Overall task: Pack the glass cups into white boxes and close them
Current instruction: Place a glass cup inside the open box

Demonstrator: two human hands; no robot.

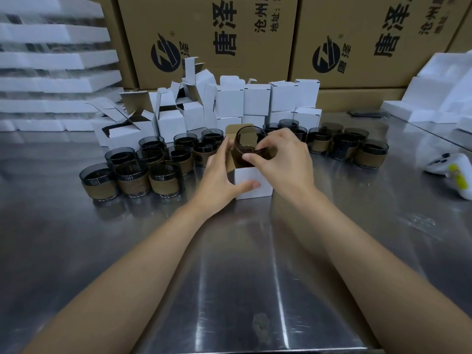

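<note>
A small white box [252,183] stands open on the steel table [229,277], its brown inner flaps raised. My left hand [219,177] grips the box from its left side, thumb across the front. My right hand [278,159] pinches the rim of a dark glass cup [249,144], which is tilted and partly inside the box opening. Several more dark glass cups with brown sleeves [143,175] stand to the left, and others [352,146] to the right behind my hand.
A heap of white boxes [229,103], some open and some closed, stands behind the cups. Large brown cartons [209,39] form the back wall. Stacked white foam sheets [51,60] rise at left, foam pieces [439,90] at right. A white and yellow device [452,172] lies far right.
</note>
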